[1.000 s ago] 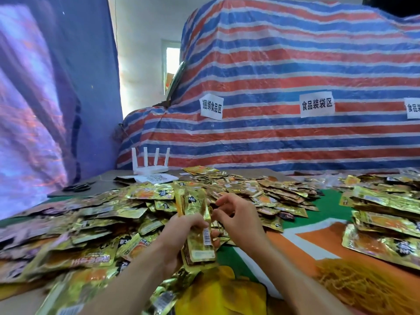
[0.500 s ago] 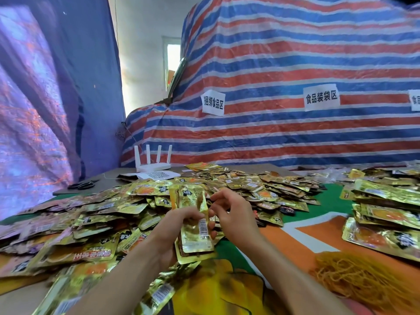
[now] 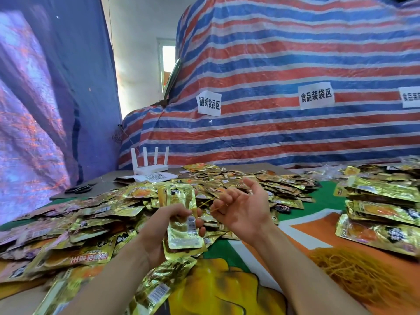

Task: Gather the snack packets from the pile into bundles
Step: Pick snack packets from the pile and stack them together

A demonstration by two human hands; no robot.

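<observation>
Bundle: the bundle (image 3: 184,233) is a small stack of gold snack packets. It stands upright above the near middle of the counter (image 3: 261,166).
Left side: the left grip (image 3: 166,222) is closed around the middle of the bundle, with fingertips showing on its right edge.
Right side: the right grip (image 3: 245,205) is just right of the bundle and does not touch it. Its lower fingers are curled and hook the rubber band (image 3: 205,203). One finger points up.
Band: the thin yellow rubber band is pulled tight from the bundle to the right grip.
Big pile: the pile (image 3: 91,214) of loose gold packets lies on the left and far side of the counter, right behind the grips. Some packets lie near, under the left arm.
Other packets: the right pile (image 3: 381,201) sits well apart, on the far right.
Spare bands: a heap of rubber bands (image 3: 354,273) lies near right, beside the right arm.
Cloth: a green, orange and yellow cloth (image 3: 306,226) covers the near counter.
Far left corner: a white router (image 3: 150,165) with four sticks stands there, with a paper with a square code (image 3: 154,177) just in front and black scissors (image 3: 79,189) to the left.
Behind: a red, white and blue striped sheet (image 3: 295,137) with white paper signs (image 3: 316,97). A blue sheet (image 3: 45,110) hangs on the left.
</observation>
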